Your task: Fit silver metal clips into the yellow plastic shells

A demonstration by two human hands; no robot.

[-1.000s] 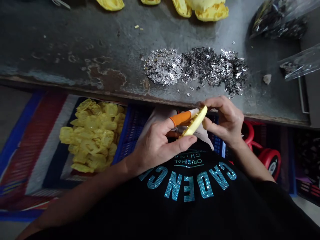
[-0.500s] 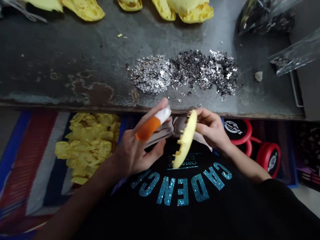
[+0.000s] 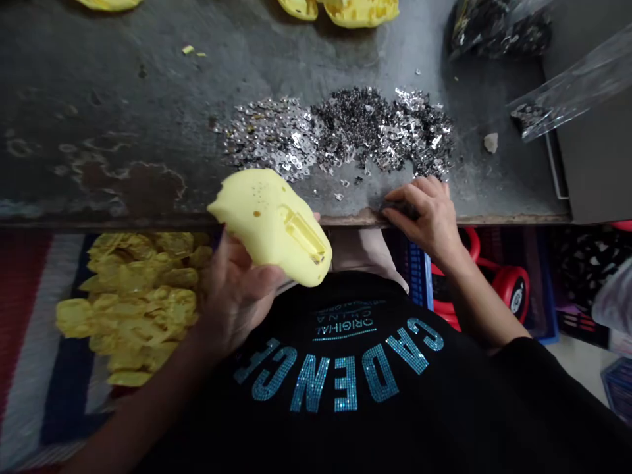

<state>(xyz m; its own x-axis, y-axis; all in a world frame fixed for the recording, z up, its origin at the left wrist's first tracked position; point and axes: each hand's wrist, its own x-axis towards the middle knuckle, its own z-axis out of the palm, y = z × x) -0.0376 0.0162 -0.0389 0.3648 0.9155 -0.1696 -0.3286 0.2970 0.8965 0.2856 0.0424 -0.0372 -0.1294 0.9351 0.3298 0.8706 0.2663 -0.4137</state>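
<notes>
A pale yellow moulded plastic shell (image 3: pixel 261 227) is tilted in front of the bench edge, its smooth outer side with a rectangular slot facing up. My left hand (image 3: pixel 234 289) grips it from below and the left, thumb along its near edge. At the bench's front edge, my right hand (image 3: pixel 434 214) has its fingers drawn together; something dark shows between thumb and fingertips, too unclear to name. Just beyond the right hand lies a heap of small dark metal clips (image 3: pixel 424 138), beside a brighter silvery heap (image 3: pixel 281 138) to the left.
The worn grey metal bench (image 3: pixel 123 92) spans the front. More yellow shells (image 3: pixel 363 13) lie at its back. Clear plastic bags (image 3: pixel 498 33) of dark parts sit at right. Below are piled yellow shells (image 3: pixel 143 303) at left and a blue crate (image 3: pixel 419 280) with red-rimmed parts at right.
The yellow shell has passed from my right hand to my left and turned its outer face up. My right hand has moved up to the bench edge. The whole view has shifted slightly.
</notes>
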